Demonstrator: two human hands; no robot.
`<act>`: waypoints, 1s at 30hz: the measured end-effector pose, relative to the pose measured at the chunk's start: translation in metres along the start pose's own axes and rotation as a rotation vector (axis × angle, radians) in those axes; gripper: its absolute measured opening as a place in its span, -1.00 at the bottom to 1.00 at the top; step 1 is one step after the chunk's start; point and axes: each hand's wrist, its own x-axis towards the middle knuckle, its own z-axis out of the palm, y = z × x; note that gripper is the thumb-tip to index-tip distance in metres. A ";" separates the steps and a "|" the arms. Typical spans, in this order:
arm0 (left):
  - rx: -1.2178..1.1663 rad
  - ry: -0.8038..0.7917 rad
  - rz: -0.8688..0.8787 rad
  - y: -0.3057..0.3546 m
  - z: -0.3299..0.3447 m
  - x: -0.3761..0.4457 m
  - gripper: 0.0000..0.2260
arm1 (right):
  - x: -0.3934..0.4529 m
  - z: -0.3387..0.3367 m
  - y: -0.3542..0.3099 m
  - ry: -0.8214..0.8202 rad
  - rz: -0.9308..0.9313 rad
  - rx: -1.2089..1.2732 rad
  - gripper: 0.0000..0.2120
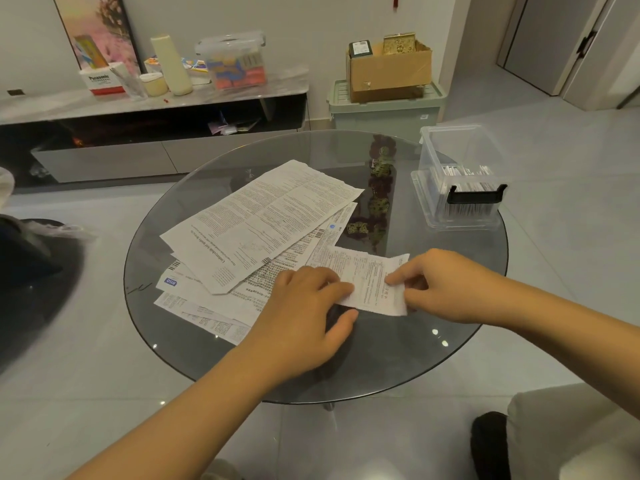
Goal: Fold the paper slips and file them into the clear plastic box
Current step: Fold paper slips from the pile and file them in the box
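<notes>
Head view: a small printed slip (370,282) lies at the near edge of the round glass tabletop (450,306), held between both hands. The left hand (304,306) pinches its left edge between curled fingers and thumb, and the right hand (440,289) pinches its right edge, forefinger on top and thumb at the lower corner. The slip looks partly raised off the glass, though I cannot tell whether its far edge rests on the sheets behind it.

Those sheets form a loose fan of unfolded leaflets (263,220), overlapping one another across the middle of the tabletop, a long one on top. The clear plastic box (460,174) stands open at the right rim of the tabletop, apparently set on its own lid, with a black latch on its near wall and a row of folded slips standing inside.

Judged from this, the step in hand is the fold of this one slip; no crease shows in it yet. The next move calls for bringing one end over to meet the other squarely, pressing the crease flat, then carrying the slip to the box and sliding it in beside the filed ones. Several leaflets remain, so the task seems well short of done.
</notes>
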 end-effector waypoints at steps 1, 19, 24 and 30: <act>0.005 -0.008 -0.006 0.000 -0.002 0.001 -0.46 | -0.003 -0.002 -0.001 -0.039 -0.009 0.032 -0.63; -0.077 -0.153 0.061 0.007 0.000 0.002 -0.44 | -0.023 -0.011 -0.007 -0.199 -0.056 0.317 -0.68; -0.096 -0.149 0.066 0.007 -0.002 0.002 -0.58 | -0.019 -0.004 -0.005 -0.003 -0.122 -0.062 -0.66; -0.134 -0.227 0.101 0.002 -0.006 0.000 -0.59 | -0.012 0.002 0.002 0.163 -0.185 -0.302 -0.71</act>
